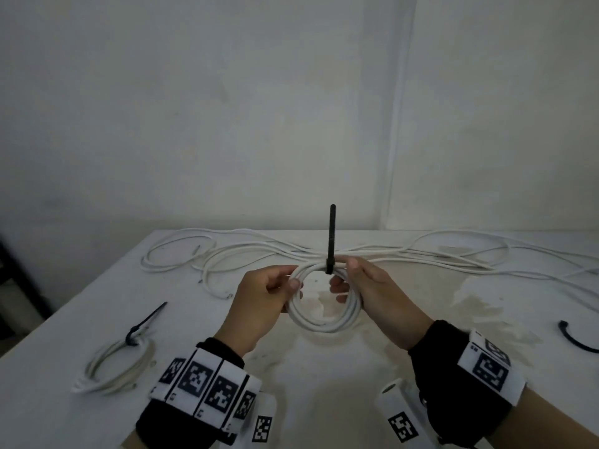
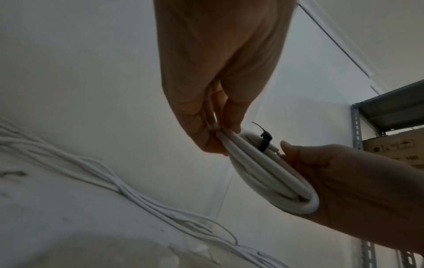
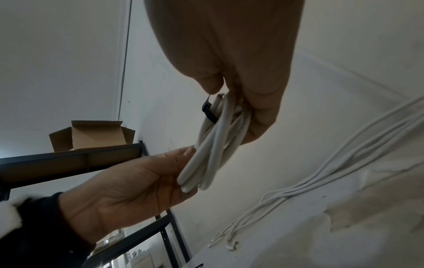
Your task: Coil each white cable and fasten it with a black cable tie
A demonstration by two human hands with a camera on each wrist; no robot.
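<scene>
Left hand (image 1: 259, 296): fingers curled round the left side of the coil (image 1: 324, 306), holding it.
Right hand (image 1: 372, 286): fingers curled round the coil's right side, thumb just beside the tie (image 1: 331, 241).
Where: the coil is held up over the middle of the surface (image 1: 356, 367); the tie goes round its top, tail pointing up.
Could go wrong: if the tie is not pulled tight, the loops may spring apart when the hands let go.
Count: two coils, one done coil (image 1: 113, 367) near the left edge; two ties on coils; one spare tie (image 1: 573, 341) at the right edge; loose cables (image 1: 421, 254) along the far edge, too tangled to count.

Both hands (image 1: 262, 296) (image 1: 372, 286) raised, fingers curled, gripping.
</scene>
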